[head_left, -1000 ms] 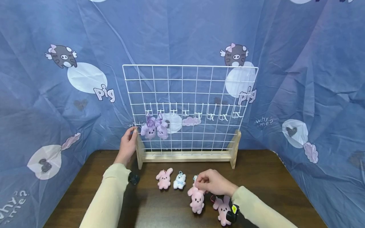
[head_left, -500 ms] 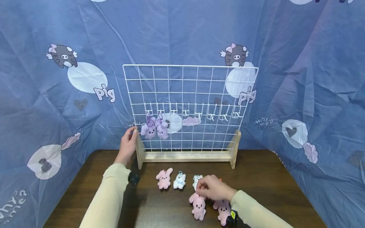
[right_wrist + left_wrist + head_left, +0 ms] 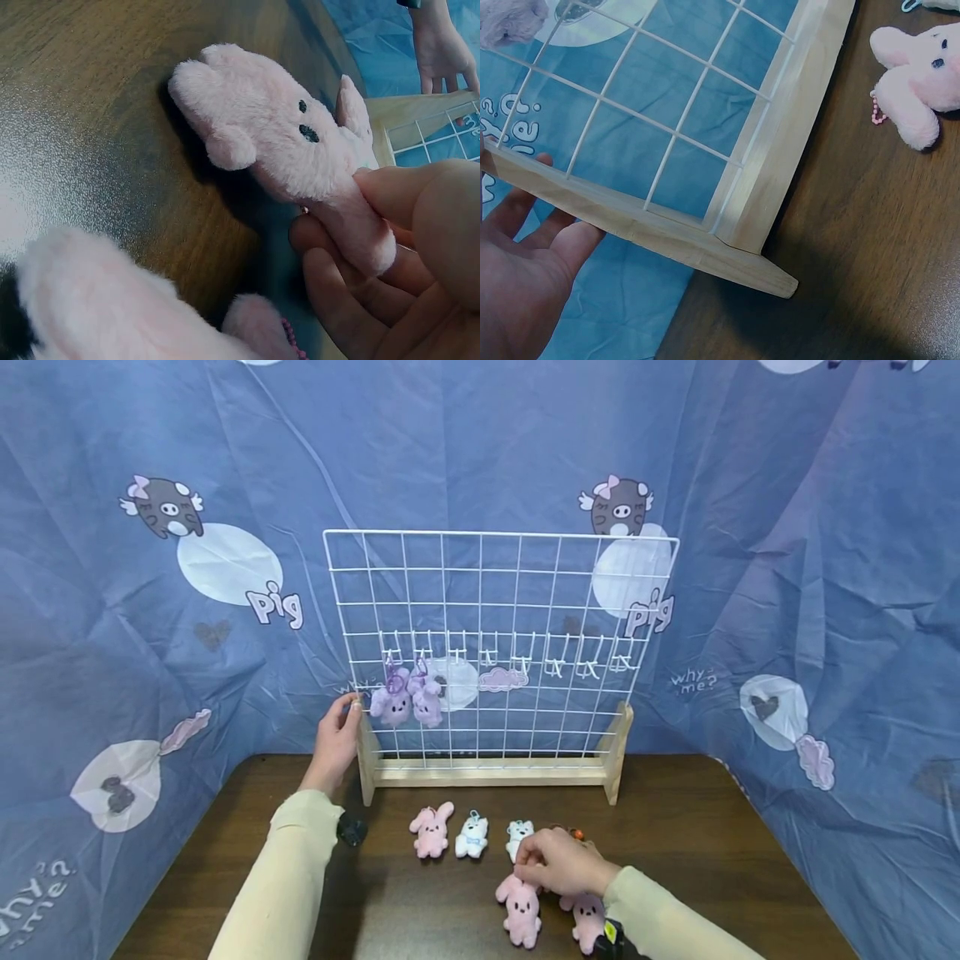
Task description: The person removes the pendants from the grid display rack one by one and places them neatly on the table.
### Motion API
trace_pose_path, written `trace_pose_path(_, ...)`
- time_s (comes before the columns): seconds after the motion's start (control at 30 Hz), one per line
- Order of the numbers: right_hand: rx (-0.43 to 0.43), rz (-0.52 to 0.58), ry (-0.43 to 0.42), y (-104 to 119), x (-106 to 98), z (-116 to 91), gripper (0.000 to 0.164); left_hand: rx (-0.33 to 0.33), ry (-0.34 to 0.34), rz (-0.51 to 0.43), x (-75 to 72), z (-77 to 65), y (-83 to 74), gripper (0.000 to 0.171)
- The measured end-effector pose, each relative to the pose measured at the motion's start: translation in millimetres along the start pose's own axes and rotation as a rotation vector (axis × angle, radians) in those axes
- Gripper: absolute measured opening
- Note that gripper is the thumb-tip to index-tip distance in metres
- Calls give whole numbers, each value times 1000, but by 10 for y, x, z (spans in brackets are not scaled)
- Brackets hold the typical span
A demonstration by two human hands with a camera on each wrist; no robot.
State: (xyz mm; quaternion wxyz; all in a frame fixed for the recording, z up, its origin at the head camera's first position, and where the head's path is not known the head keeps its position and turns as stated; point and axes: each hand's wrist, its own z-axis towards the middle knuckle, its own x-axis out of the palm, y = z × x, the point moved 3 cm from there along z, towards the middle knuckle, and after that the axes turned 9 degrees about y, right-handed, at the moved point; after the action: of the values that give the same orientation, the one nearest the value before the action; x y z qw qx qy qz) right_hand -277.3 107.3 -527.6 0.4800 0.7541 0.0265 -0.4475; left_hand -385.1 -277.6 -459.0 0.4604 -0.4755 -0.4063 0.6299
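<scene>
My right hand [image 3: 562,862] pinches a pink plush bunny keychain [image 3: 522,917] near its head, low over the front of the table. In the right wrist view the thumb and fingers hold one ear of this pink bunny [image 3: 262,120]. My left hand [image 3: 335,743] grips the top of the wooden left leg [image 3: 367,760] of a white wire grid rack [image 3: 480,568]. Seen from the left wrist, the left fingers [image 3: 544,240] reach around that wooden edge. Two purple plush bunnies [image 3: 392,702] hang on the grid's leftmost hooks.
Another pink bunny [image 3: 431,833], a white plush bear with a blue bow [image 3: 472,837] and a second white bear [image 3: 519,835] lie before the rack. A further pink bunny [image 3: 585,917] lies beneath the right wrist. Several bare hooks [image 3: 555,667] run rightward. A small orange item [image 3: 577,834] shows behind the right hand.
My right hand has moved slightly toward the table's front with the pink bunny, uncovering the second white bear and the orange item. The left hand stays on the rack.
</scene>
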Motion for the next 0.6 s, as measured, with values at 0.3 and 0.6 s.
trace_pose_path(0.3, 19, -55, -18, 36, -25, -43, 6, -6, 3, -3, 2, -12, -18, 47)
trace_pose_path(0.6, 44, -126, -16, 17, -31, -85, 6, -9, 1, 9, -1, -1, 9, 46)
